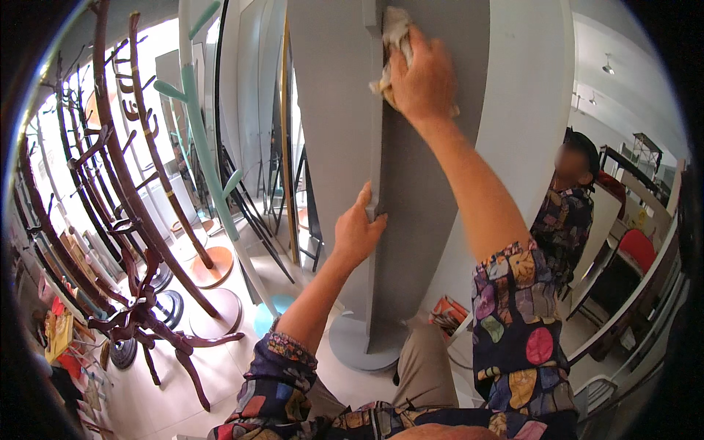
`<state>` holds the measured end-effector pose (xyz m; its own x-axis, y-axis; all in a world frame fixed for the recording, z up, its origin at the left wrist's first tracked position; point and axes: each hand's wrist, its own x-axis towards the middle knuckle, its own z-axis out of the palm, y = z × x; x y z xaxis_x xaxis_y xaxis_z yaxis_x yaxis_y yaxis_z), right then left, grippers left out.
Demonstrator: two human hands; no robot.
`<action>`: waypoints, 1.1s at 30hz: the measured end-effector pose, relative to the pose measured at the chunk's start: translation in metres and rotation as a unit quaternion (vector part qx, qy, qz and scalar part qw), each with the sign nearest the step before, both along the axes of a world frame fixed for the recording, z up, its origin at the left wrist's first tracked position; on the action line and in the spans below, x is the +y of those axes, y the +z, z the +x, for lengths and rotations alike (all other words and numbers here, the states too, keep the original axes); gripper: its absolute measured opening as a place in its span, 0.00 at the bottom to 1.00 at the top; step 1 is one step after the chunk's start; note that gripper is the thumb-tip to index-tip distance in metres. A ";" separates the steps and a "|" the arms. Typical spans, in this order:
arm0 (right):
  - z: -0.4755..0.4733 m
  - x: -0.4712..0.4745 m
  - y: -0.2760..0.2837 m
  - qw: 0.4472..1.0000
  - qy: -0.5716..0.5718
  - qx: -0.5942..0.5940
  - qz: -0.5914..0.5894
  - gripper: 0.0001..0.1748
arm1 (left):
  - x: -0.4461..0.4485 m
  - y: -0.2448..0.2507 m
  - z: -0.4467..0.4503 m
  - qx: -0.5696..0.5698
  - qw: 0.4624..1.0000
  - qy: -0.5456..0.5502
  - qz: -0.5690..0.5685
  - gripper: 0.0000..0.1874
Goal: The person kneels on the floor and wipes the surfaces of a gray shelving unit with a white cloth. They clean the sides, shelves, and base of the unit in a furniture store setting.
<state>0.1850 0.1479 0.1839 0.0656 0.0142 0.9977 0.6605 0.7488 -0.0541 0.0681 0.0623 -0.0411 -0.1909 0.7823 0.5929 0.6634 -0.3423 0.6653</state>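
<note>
Before me stands a tall grey upright stand on a round grey base, with a narrow raised edge running down its middle. High on its right side, my right hand holds a crumpled whitish cloth against the surface, close to that edge. Lower down, my left hand grips the raised edge near a small block, the thumb on the right side and a finger pointing up. My right hand looks slightly blurred.
Dark wooden coat racks crowd the left, their legs spreading over the tiled floor. A mint-green and white coat rack and framed mirrors stand closer. At right, a mirror reflects a person and a red-backed chair. An orange item lies low behind the stand.
</note>
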 end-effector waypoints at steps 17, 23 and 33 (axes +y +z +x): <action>-0.005 0.009 -0.074 0.996 -0.022 0.001 0.085 0.29 | 0.003 -0.002 -0.008 0.011 0.998 -0.023 0.050 0.40; 0.002 0.006 -0.185 0.999 0.047 -0.011 0.017 0.27 | 0.000 0.002 -0.007 0.006 0.999 -0.052 0.008 0.45; 0.014 -0.016 -0.345 0.978 0.098 -0.036 -0.183 0.31 | 0.001 0.002 -0.003 -0.010 0.998 -0.054 -0.003 0.33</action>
<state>0.1992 0.1322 -0.1615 -0.0445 0.3759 0.9256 0.5186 0.8005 -0.3002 0.0650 0.0630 -0.0396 -0.1177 0.8030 0.5842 0.6094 -0.4061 0.6810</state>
